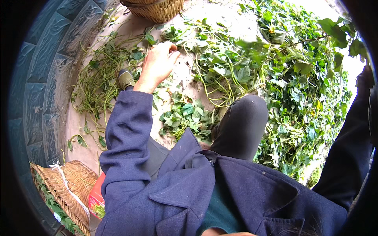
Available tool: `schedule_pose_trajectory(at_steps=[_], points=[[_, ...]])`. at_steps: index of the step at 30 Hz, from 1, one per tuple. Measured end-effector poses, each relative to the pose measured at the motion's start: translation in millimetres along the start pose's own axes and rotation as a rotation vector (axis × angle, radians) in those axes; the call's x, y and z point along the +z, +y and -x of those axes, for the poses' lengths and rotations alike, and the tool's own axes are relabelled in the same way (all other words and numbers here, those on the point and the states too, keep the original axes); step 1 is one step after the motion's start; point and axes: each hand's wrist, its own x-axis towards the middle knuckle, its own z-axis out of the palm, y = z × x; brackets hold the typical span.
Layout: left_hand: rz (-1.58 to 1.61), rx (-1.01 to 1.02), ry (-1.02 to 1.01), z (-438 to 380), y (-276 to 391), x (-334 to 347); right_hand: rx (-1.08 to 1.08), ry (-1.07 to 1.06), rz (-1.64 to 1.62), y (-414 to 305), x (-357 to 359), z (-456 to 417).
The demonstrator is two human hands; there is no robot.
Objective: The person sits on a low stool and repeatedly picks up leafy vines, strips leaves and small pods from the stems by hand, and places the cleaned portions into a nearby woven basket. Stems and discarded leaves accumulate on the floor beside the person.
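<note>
My left hand is over the pale ground with its fingers curled; whether anything is between them I cannot tell. Left of it lies a tangle of mostly stripped green vine stems. Right of it spread leafy vines, probably sweet potato vines, with lobed leaves. My right arm reaches up along the right rim. There my right hand is dark and partly cut off, so its grip is unclear. Near it a leafy vine shoot hangs raised above the pile, close to the camera.
A large heap of leafy vines covers the right side. One wicker basket stands at the top; another wicker basket, holding leaves, is at lower left by a red container. A blue-grey tiled wall bounds the left. A small leafy pile lies between my legs.
</note>
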Motion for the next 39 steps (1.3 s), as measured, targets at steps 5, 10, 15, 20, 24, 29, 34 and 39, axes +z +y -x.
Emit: schedule_pose_trajectory(at_steps=[5, 10, 15, 20, 24, 29, 34, 39], points=[[-0.06, 0.008, 0.023, -2, 1, 3, -0.021, -0.082, -0.044, 22, 52, -26], [0.028, -0.021, -0.007, -5, 0, 8, -0.055, -0.158, -0.034, 76, 140, -69], [0.071, -0.082, -0.017, 8, -3, 1, -0.091, -0.125, 0.154, 163, 223, -96], [-0.058, -0.024, 0.002, 42, 1, -15, -0.01, 0.033, 0.822, 137, 248, -44], [-0.098, -0.005, -0.055, 45, 11, -17, -0.421, -0.187, 0.618, 124, 328, 27], [-0.173, -0.071, -0.074, 52, 2, -19, -0.155, -0.888, 0.308, 112, 478, 100], [-0.048, -0.103, -0.157, 57, 8, -19, -0.143, -0.891, 0.044, 152, 519, 104], [-0.076, -0.068, -0.078, 65, 2, -26, 0.153, -0.684, -0.182, 93, 493, 76]])
